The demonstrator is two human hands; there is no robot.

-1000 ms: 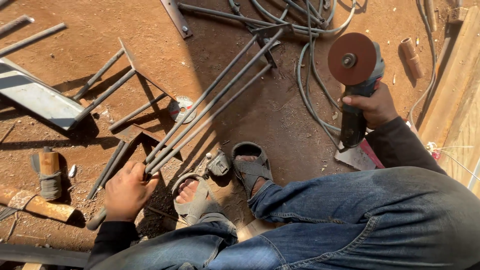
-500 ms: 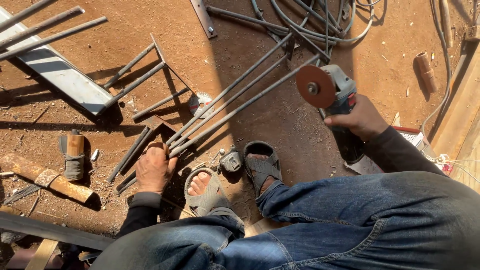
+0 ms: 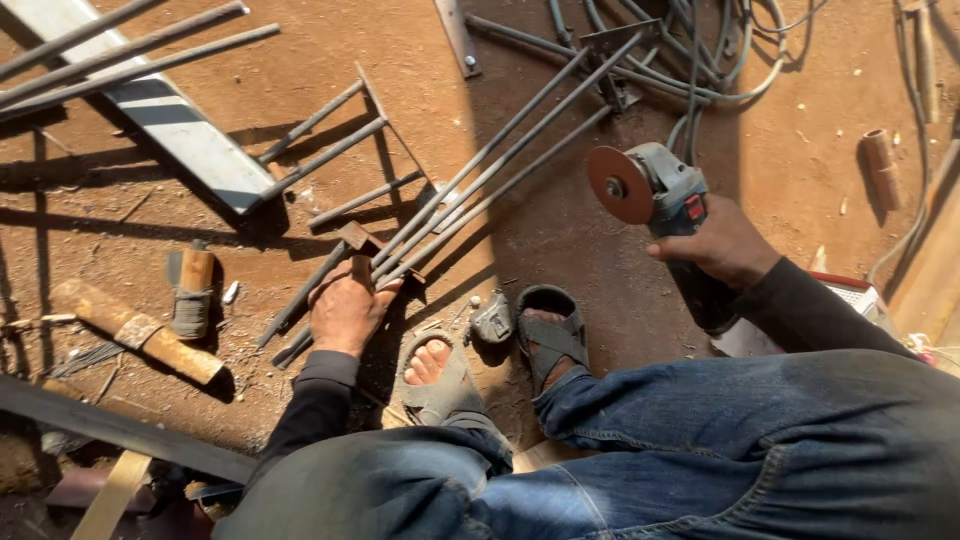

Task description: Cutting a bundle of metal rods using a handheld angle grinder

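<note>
Reddish dirt floor, strong sun, long shadows. Person crouched low, jeans and dark sleeves, both feet in grey sandals planted on the ground. Left hand pressed palm-down over the near ends of a bundle of long steel rods, fingers curled over them; the rods run from under that hand up and to the right, fanning slightly toward a tangle of grey cables at the top edge. Right hand wrapped tight around the body of an angle grinder, its reddish cutting disc held up off the floor, just beside the rods' middle stretch but apart from them (cannot tell whether the disc is spinning). Small grey metal part on the ground between the two feet. Short rod offcuts scattered left of the bundle. Hammer with a wooden handle lies well to the left, next to a rusty cylindrical bar. White and dark striped flat beam upper left, with more long rods crossing over it. Rusty short pipe piece far right. Dark flat steel strip runs across the lower left corner.
</note>
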